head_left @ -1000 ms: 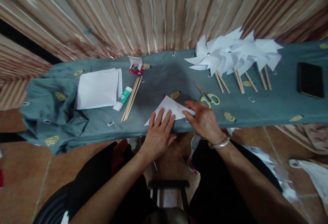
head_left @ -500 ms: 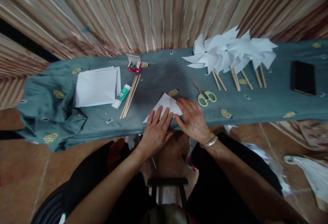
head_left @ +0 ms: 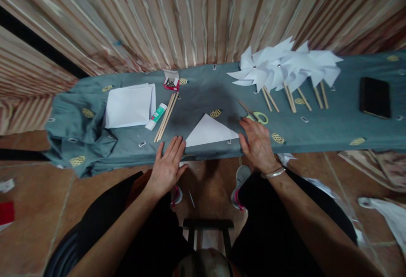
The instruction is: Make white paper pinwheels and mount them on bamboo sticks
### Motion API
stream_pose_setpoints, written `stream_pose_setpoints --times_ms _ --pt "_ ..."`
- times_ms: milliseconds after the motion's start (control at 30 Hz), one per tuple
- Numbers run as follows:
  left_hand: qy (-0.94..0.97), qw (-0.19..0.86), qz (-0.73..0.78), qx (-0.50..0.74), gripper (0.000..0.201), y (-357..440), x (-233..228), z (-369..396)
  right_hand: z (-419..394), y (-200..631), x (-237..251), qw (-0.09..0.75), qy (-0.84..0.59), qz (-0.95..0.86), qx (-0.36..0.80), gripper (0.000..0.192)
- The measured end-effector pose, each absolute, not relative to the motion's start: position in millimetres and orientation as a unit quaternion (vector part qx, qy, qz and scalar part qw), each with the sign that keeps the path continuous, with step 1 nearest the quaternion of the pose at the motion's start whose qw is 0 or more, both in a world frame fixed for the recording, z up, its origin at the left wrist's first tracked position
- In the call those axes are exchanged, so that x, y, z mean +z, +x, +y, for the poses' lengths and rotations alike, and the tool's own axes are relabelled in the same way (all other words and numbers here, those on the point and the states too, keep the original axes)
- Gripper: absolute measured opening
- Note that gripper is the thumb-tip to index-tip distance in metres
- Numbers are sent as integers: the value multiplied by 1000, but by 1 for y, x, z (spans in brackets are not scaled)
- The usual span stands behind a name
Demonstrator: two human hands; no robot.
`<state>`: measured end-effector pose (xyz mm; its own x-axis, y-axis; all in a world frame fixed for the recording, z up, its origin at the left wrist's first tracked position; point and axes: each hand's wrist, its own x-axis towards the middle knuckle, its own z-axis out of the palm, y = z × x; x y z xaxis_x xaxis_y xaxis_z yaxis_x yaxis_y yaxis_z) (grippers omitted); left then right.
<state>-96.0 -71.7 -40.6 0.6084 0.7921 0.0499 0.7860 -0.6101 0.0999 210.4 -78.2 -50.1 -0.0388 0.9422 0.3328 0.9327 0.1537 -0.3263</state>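
A white paper folded into a triangle [head_left: 209, 132] lies flat near the front edge of the grey-green cloth-covered table [head_left: 317, 131]. My left hand [head_left: 168, 168] rests flat with fingers spread just left of the triangle's left corner, holding nothing. My right hand [head_left: 258, 143] lies flat at the triangle's right corner, its fingertips beside the paper and close to the green-handled scissors [head_left: 256, 116]. A metal bangle sits on my right wrist.
At the back left are a stack of white paper sheets [head_left: 129, 105], a glue stick [head_left: 156, 116], wooden sticks [head_left: 166, 116] and a small red box of pins [head_left: 170, 82]. Finished white pinwheels [head_left: 282, 72] lie back right, a black phone [head_left: 374, 97] far right. A striped curtain hangs behind.
Both hands slid off the folded triangle: the left moved left and toward me, the right moved right. The whole triangle is now uncovered.
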Motion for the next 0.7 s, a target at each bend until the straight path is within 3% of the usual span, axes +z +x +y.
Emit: stream_pose_setpoints --times_ms 300,600,700 --pt "892 26 448 61 65 -99 -45 -77 -77 211 -61 254 -634 -729 31 50" --pt "888 21 446 111 76 -99 -56 -78 -69 210 -43 325 -631 -703 56 41" --pt "888 12 447 106 74 -99 -56 -78 -65 201 -38 309 -631 -706 89 37"
